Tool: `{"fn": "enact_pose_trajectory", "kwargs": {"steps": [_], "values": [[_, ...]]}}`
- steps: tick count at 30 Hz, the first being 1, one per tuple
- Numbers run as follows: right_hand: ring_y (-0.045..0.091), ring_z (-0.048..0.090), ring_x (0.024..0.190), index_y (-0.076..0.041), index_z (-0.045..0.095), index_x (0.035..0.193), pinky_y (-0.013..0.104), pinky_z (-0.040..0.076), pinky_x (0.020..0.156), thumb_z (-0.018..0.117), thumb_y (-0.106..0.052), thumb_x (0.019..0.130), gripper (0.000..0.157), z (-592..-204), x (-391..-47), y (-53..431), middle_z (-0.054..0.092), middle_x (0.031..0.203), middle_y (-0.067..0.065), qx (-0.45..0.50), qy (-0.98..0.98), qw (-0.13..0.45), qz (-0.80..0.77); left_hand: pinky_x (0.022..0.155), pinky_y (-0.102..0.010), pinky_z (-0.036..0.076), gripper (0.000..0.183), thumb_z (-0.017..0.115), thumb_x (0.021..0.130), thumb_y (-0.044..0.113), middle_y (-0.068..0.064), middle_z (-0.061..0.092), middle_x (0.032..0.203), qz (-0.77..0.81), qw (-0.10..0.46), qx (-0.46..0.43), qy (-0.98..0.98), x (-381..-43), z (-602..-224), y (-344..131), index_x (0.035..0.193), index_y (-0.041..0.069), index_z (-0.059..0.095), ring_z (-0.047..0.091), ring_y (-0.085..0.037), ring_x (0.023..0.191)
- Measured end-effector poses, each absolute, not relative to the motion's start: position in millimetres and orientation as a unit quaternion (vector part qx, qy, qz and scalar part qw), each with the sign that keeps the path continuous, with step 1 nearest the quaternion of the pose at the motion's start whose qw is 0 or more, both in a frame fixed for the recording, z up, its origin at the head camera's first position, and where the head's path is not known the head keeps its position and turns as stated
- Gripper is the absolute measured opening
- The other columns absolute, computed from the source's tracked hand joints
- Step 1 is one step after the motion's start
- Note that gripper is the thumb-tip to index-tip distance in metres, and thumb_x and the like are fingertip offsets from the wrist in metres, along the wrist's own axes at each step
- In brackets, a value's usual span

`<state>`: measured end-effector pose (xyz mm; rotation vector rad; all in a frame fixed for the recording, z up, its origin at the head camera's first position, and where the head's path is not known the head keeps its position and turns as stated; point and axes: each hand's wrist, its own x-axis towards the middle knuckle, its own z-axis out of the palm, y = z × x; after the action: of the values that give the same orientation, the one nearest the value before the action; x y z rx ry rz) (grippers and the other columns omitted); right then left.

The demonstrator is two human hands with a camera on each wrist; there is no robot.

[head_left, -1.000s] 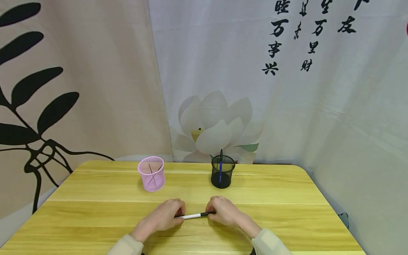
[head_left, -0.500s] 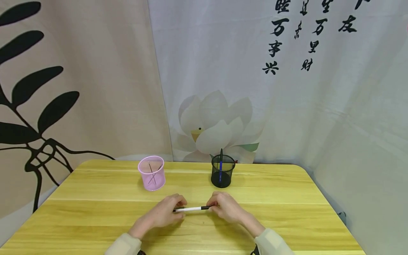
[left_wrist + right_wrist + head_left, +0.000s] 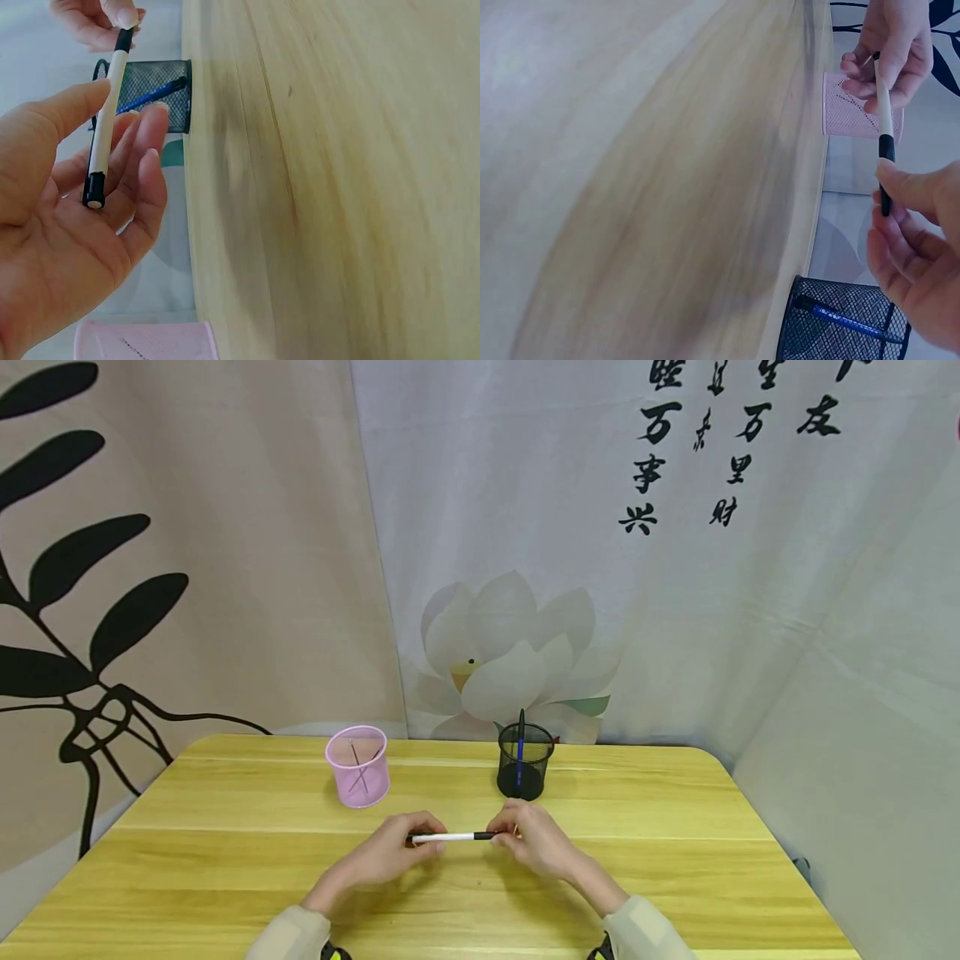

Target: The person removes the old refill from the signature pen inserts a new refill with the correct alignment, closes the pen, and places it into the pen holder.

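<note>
A white pen (image 3: 453,837) with black ends is held level between both hands above the table. My left hand (image 3: 386,852) holds its left part, the thumb lying along the white barrel (image 3: 107,124) and the fingers curved behind it in the left wrist view. At the other end my right hand (image 3: 543,843) pinches the black cap (image 3: 886,150) between thumb and fingertips, as the right wrist view shows. The cap sits on the barrel. Part of the pen's right end is hidden by the right fingers in the head view.
A pink mesh pen holder (image 3: 358,785) with thin dark lines visible on it stands at the back left. Behind the right hand is a black mesh pen holder (image 3: 517,783) with a blue pen (image 3: 520,747) in it. A printed curtain (image 3: 510,485) hangs behind the wooden table (image 3: 225,843).
Both hands have raised the pen and moved it forward. It has turned from slightly slanted to nearly level. The left fingers have shifted along the pen, uncovering its black left end.
</note>
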<state>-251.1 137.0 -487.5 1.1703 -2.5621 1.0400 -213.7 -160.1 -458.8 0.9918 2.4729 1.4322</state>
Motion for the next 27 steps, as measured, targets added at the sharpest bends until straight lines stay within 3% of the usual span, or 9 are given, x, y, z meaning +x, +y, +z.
{"fn": "enact_pose_trajectory", "kwargs": {"steps": [3,10,14,17,20,25,27], "values": [[0.002,0.06,0.079,-0.001,0.085,0.103,0.021,0.052,0.069,0.081,-0.001,0.101,0.005,-453.9,-231.0,130.6,0.073,0.091,0.004,0.382,-0.859,0.066,0.334,0.073,-0.02,0.053,0.022,0.066,0.112,0.009,-0.019,0.077,0.097,0.496,0.086,0.285,0.816,-209.2,-453.0,-155.5,0.116,-0.012,0.072,0.06,0.003,0.083],[-0.01,0.059,0.084,-0.019,0.088,0.105,0.015,0.054,0.073,0.086,-0.017,0.101,0.004,-540.9,-288.2,144.7,0.069,0.093,-0.017,0.368,-0.86,0.083,0.343,0.069,-0.022,0.055,0.02,0.061,0.113,0.001,-0.023,0.075,0.094,0.524,0.101,0.252,0.808,-207.0,-450.0,-151.1,0.116,-0.016,0.07,0.063,-0.004,0.077],[-0.003,0.064,0.084,-0.01,0.086,0.109,0.018,0.054,0.069,0.082,-0.015,0.104,0.008,-513.3,-270.2,143.5,0.076,0.094,-0.006,0.399,-0.841,0.1,0.352,0.067,-0.021,0.053,0.019,0.061,0.113,0.0,-0.024,0.074,0.093,0.53,0.098,0.248,0.805,-205.6,-446.8,-149.6,0.116,-0.017,0.07,0.062,-0.003,0.076],[0.001,0.067,0.085,0.0,0.082,0.114,0.023,0.055,0.068,0.077,-0.015,0.108,0.017,-489.1,-255.7,141.5,0.08,0.097,0.007,0.397,-0.829,0.059,0.389,0.067,-0.021,0.054,0.019,0.062,0.112,0.0,-0.024,0.074,0.093,0.533,0.096,0.248,0.804,-206.2,-447.4,-149.4,0.116,-0.017,0.07,0.062,-0.003,0.076],[-0.001,0.067,0.085,0.004,0.081,0.116,0.024,0.056,0.067,0.074,-0.016,0.109,0.022,-493.4,-259.8,142.5,0.081,0.095,0.009,0.375,-0.824,0.017,0.425,0.066,-0.022,0.054,0.02,0.064,0.113,0.003,-0.02,0.075,0.093,0.53,0.09,0.261,0.802,-210.3,-454.1,-151.9,0.116,-0.016,0.07,0.063,-0.003,0.077],[-0.002,0.066,0.079,-0.01,0.084,0.117,0.021,0.055,0.067,0.071,-0.03,0.113,0.025,-524.3,-282.4,147.0,0.08,0.091,-0.008,0.337,-0.839,-0.025,0.427,0.063,-0.021,0.055,0.025,0.065,0.116,0.017,-0.003,0.076,0.092,0.514,0.058,0.307,0.799,-227.0,-483.0,-160.2,0.117,-0.007,0.073,0.066,-0.003,0.077],[-0.002,0.063,0.074,-0.016,0.085,0.116,0.02,0.051,0.062,0.068,-0.039,0.114,0.029,-534.5,-289.9,148.4,0.078,0.089,-0.013,0.318,-0.843,-0.054,0.43,0.063,-0.022,0.055,0.026,0.065,0.116,0.02,-0.002,0.076,0.093,0.514,0.055,0.312,0.797,-232.5,-492.4,-162.1,0.118,-0.005,0.073,0.066,-0.004,0.078]]}}
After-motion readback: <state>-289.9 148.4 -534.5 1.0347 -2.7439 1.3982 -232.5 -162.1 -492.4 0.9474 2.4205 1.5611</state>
